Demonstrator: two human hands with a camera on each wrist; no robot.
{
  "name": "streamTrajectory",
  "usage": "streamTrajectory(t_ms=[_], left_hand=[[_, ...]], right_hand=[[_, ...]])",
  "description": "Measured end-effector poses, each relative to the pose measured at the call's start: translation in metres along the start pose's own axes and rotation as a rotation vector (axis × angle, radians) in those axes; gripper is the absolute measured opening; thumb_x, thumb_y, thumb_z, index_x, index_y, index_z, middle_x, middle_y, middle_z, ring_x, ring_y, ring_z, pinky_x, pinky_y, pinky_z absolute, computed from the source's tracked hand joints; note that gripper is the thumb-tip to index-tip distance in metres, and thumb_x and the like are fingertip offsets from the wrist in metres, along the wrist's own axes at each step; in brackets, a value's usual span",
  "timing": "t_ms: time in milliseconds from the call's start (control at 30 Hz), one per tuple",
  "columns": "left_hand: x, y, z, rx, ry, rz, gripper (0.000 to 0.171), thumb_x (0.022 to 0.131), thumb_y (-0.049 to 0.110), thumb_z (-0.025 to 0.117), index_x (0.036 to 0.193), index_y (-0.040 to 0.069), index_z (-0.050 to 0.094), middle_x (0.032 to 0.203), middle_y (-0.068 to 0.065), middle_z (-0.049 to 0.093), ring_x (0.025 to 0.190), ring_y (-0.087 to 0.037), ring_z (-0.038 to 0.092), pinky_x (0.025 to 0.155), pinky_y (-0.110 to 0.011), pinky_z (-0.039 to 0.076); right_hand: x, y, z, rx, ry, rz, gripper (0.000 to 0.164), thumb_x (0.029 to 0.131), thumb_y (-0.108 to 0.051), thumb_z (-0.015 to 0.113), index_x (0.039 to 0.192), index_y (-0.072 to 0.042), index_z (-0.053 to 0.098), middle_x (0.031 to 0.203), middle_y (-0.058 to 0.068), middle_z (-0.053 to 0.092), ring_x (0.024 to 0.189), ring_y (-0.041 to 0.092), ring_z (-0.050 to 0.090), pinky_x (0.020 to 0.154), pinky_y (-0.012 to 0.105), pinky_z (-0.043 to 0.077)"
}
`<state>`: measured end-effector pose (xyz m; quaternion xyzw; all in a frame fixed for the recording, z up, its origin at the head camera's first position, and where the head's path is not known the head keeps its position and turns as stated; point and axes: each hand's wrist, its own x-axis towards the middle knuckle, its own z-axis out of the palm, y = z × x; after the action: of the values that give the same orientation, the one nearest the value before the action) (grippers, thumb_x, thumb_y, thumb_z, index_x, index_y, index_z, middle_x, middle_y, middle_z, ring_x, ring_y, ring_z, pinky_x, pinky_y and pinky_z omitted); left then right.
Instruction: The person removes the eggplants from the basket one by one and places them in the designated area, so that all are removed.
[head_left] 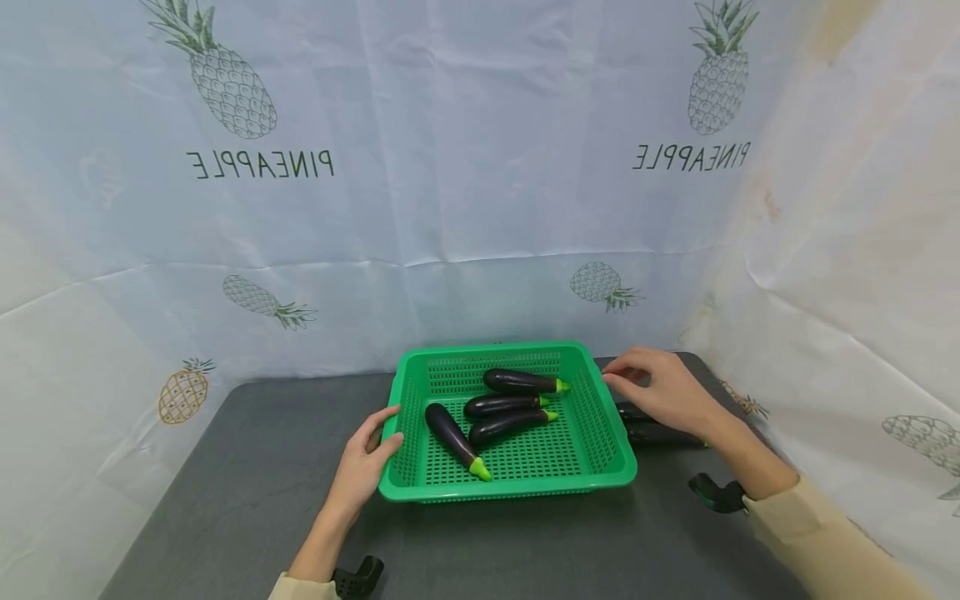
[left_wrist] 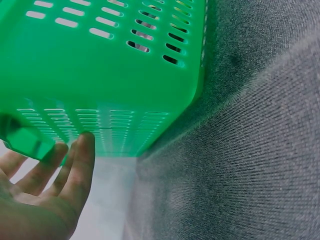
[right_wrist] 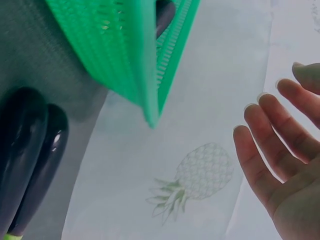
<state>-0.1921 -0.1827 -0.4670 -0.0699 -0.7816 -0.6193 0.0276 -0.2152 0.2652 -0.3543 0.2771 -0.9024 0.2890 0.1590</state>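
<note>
Grey table (head_left: 247,483), pineapple-print cloth (head_left: 510,192) behind. Basket (head_left: 510,489) mid-table, four eggplants (head_left: 506,427) inside. My left hand (head_left: 360,471), fingers nearly straight, seems to touch its left side; contact partly hidden. My right hand (head_left: 660,387), fingers loose around nothing, just off its right side. Two more eggplants (right_wrist: 22,150) on the table below.

Facing you on the far side hangs a creased, pale bluish-white cloth sheet (head_left: 487,200), printed with outlined grey-green pineapples (head_left: 234,92) and dark, mirror-reversed "PINEAPPLE" lettering (head_left: 260,164). To your left, a whitish sheet (head_left: 52,417) slopes toward you; to your right, a warmer cream-white sheet (head_left: 855,275) does likewise. Before you spreads a dark grey table (head_left: 225,483) with rounded far corners and a woven-looking surface. The light falls soft and even.
</note>
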Motion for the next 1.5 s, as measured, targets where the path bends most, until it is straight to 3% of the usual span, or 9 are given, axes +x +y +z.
streamTrajectory(t_ms=[267,533,800,1267,1500], left_hand=[[0.000,-0.001,-0.001,0.022,0.005,0.011,0.049,0.105,0.026,0.060,0.152,0.018,0.046,0.161,-0.016,0.034,0.146,-0.032,0.039,0.105,-0.054,0.044],[0.001,-0.003,0.000,0.005,0.000,-0.005,0.049,0.105,0.025,0.059,0.152,0.018,0.046,0.159,-0.015,0.038,0.141,-0.032,0.046,0.099,-0.043,0.049],[0.001,-0.002,0.001,0.011,0.004,0.000,0.049,0.105,0.023,0.059,0.152,0.017,0.046,0.161,-0.014,0.033,0.146,-0.031,0.039,0.106,-0.054,0.042],[0.002,-0.003,0.001,0.012,0.018,-0.018,0.048,0.105,0.023,0.060,0.151,0.019,0.046,0.158,-0.013,0.039,0.142,-0.029,0.044,0.103,-0.051,0.045],[0.001,-0.004,0.001,-0.007,0.021,-0.027,0.048,0.105,0.022,0.061,0.151,0.019,0.047,0.155,-0.015,0.044,0.137,-0.030,0.051,0.093,-0.034,0.051]], right_hand=[[0.015,-0.012,0.008,0.045,0.008,-0.051,0.009,0.097,-0.012,0.071,0.104,-0.013,0.077,0.095,-0.008,0.067,0.082,0.006,0.062,0.073,0.029,0.053],[0.032,-0.025,0.015,0.065,-0.015,-0.068,0.009,0.098,-0.014,0.071,0.105,-0.015,0.077,0.095,-0.009,0.066,0.083,0.007,0.061,0.074,0.033,0.053],[0.047,-0.034,0.024,0.063,-0.027,-0.075,0.010,0.097,-0.018,0.072,0.105,-0.014,0.077,0.097,-0.009,0.066,0.087,0.008,0.061,0.077,0.036,0.054],[0.072,-0.041,0.042,0.102,-0.047,-0.075,0.014,0.098,-0.019,0.071,0.108,-0.011,0.076,0.100,-0.003,0.068,0.090,0.013,0.062,0.079,0.038,0.054],[0.081,-0.037,0.055,0.156,-0.075,-0.050,0.015,0.098,-0.021,0.071,0.109,-0.011,0.076,0.104,0.000,0.068,0.092,0.016,0.063,0.081,0.037,0.053]])
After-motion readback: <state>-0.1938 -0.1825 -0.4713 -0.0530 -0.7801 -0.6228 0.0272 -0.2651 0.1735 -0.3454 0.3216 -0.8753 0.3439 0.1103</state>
